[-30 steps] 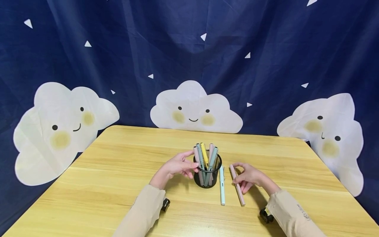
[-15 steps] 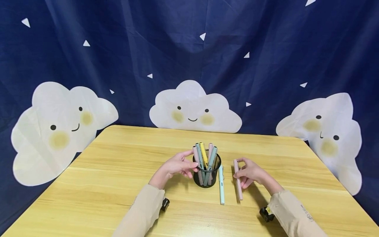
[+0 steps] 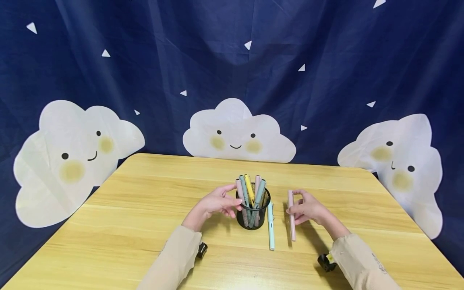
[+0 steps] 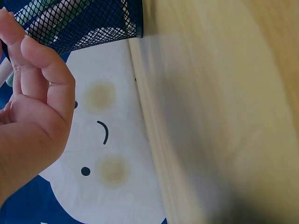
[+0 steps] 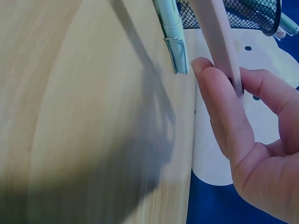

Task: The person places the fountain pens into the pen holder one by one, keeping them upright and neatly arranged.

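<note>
A black mesh pen holder (image 3: 252, 219) stands upright on the table, with pink, grey-green and yellow pens (image 3: 249, 189) in it. My left hand (image 3: 217, 201) holds it from its left side, thumb at the front of the rim and index finger toward the back. In the left wrist view the left hand (image 4: 37, 88) has bent fingers by the mesh; their tips are partly cut off. My right hand (image 3: 306, 207) pinches a pink pen (image 3: 292, 221) between thumb and fingers, above the table. A light blue pen (image 3: 271, 229) lies between holder and right hand.
The wooden table (image 3: 127, 233) reaches back to a dark blue curtain (image 3: 217, 48) printed with white clouds. Small black devices (image 3: 326, 262) sit at both wrists under the beige sleeves (image 3: 359, 257).
My right hand has lifted the pink pen off the table and shifted it slightly right and back, turning it more in line with the light blue pen. The left hand stays at the holder.
</note>
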A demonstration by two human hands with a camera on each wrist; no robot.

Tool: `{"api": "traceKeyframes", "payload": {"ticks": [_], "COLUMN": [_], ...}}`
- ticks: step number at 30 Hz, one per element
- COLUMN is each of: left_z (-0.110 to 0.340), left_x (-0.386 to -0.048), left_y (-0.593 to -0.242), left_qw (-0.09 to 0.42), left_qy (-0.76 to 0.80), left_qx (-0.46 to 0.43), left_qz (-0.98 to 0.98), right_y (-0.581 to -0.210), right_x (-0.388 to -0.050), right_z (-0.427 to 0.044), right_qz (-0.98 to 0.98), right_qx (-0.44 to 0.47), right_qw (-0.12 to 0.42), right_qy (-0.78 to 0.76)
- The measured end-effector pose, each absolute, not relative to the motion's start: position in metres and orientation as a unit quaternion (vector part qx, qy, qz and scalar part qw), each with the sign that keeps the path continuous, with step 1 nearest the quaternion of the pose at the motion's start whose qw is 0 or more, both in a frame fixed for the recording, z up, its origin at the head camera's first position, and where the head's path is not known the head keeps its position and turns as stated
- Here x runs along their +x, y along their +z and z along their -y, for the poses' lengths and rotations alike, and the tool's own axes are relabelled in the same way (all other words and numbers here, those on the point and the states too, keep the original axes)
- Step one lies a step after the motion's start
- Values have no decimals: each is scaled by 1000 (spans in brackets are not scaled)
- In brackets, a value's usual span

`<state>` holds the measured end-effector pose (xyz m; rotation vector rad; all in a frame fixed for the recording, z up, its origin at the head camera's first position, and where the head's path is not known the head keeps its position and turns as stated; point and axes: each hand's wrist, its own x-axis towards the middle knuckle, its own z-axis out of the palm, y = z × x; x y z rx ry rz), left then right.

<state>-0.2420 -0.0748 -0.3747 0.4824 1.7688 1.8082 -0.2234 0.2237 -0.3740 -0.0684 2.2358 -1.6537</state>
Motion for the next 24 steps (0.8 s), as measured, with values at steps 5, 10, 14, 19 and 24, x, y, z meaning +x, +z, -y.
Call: {"api": "traceKeyframes", "payload": {"ticks": [5,10,14,19,24], "left_z": [75,75,75,75,75], "left_x": [-241,-241,-241,-242,-242], "left_y": [-374,-374,-373,-375,-376], "left_qw": [279,279,278,279,277], "left_qy": [674,675,674,673,673], "left_qx": [179,181,181,182,183], "left_qz": [-660,-659,-660,-661,-661], "right_y": [-373,-373,-371,-368,-366], "right_x": [-225,-226,-225,-224,-224], "right_z": [-224,-224,-224,-223,-220], "right_qz": [-783,-773,-765,-751,-743], "right_qx": [-22,-22,-32,-42,-51], "right_qw": [162,143,131,115,100], "right_qy": [-601,-618,-630,-649,-659]}}
